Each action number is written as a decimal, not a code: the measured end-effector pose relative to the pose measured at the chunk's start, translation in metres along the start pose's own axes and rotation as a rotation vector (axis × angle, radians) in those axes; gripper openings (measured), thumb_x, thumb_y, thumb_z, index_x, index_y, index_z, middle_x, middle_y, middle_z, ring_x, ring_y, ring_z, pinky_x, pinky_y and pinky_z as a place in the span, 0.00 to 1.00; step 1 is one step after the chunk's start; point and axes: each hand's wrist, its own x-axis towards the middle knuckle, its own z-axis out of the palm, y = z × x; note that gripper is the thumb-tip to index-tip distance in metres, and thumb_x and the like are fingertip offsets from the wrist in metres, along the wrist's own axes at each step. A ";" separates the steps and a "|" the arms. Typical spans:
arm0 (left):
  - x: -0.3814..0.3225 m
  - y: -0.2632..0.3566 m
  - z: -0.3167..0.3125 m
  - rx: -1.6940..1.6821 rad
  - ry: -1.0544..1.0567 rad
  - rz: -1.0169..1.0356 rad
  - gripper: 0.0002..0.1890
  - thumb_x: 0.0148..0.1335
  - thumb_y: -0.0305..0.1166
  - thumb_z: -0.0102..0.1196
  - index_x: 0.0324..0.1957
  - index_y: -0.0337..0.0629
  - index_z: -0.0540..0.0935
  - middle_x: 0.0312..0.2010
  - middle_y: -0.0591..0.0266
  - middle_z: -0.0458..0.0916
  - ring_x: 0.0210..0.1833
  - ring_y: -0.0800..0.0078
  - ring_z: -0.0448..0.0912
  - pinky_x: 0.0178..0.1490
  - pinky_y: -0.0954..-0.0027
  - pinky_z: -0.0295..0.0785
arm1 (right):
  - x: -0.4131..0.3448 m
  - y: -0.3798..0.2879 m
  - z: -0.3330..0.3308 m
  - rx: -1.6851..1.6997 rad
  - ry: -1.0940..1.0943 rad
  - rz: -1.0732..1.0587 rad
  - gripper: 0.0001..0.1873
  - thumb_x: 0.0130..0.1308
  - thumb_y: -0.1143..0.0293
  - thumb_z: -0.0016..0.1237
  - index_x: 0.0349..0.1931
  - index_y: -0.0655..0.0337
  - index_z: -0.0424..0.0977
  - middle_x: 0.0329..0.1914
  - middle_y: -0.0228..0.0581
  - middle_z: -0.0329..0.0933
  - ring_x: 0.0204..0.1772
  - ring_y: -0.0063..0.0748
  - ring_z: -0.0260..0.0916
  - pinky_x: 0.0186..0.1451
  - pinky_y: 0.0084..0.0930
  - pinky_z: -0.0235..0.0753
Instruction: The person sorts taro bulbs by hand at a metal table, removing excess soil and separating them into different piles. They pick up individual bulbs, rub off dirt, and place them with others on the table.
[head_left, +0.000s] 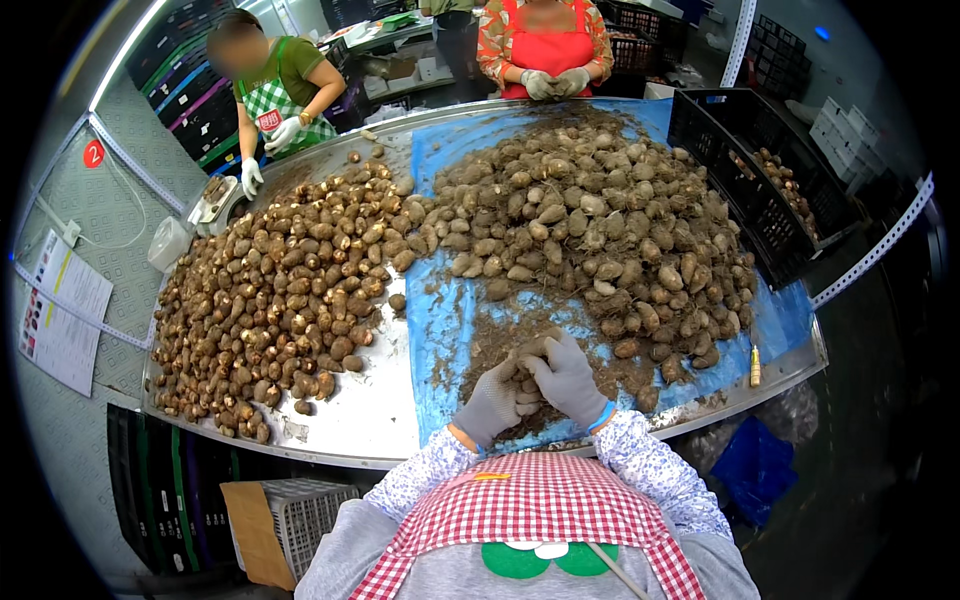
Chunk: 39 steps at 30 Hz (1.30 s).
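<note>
My left hand (487, 405) and my right hand (566, 379), both in grey work gloves, meet over the near edge of the table. Their fingers are curled in towards each other and look soiled. Whatever lies between them is hidden, so I cannot tell if a tuber is held. Beneath them a blue plastic sheet (442, 330) is strewn with loose soil and root fibres (495, 330). Just beyond my hands rises a heap of soil-covered, hairy taro corms (600, 210). To the left, cleaner brown taro corms (277, 292), many with pale cut ends, lie on the bare metal tabletop (375, 405).
A wooden-handled tool (755, 366) lies at the right table edge. Black plastic crates (757, 180) stand at the right, one holding corms. A scale (217, 206) sits at the left. Two gloved co-workers stand across the table, one in a green checked apron (300, 97), one in a red apron (549, 45).
</note>
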 end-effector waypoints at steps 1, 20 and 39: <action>0.001 0.001 0.000 -0.044 -0.099 0.019 0.23 0.70 0.53 0.36 0.41 0.44 0.74 0.25 0.70 0.65 0.24 0.79 0.61 0.25 0.76 0.57 | -0.004 -0.001 -0.001 -0.007 -0.028 -0.025 0.06 0.57 0.70 0.52 0.31 0.64 0.74 0.33 0.44 0.68 0.39 0.44 0.65 0.42 0.35 0.68; 0.005 0.001 -0.006 0.430 0.223 0.487 0.16 0.72 0.40 0.40 0.52 0.40 0.73 0.44 0.67 0.74 0.46 0.78 0.70 0.52 0.75 0.65 | 0.001 0.004 0.003 -0.116 -0.370 0.325 0.19 0.61 0.55 0.49 0.25 0.65 0.73 0.24 0.47 0.72 0.29 0.47 0.71 0.33 0.39 0.69; 0.011 0.014 -0.022 0.869 0.134 0.489 0.19 0.63 0.19 0.47 0.57 0.35 0.69 0.46 0.58 0.73 0.48 0.70 0.75 0.47 0.70 0.73 | 0.000 0.000 -0.007 -0.118 -0.304 0.098 0.15 0.63 0.58 0.46 0.30 0.63 0.70 0.20 0.47 0.71 0.27 0.50 0.72 0.33 0.43 0.70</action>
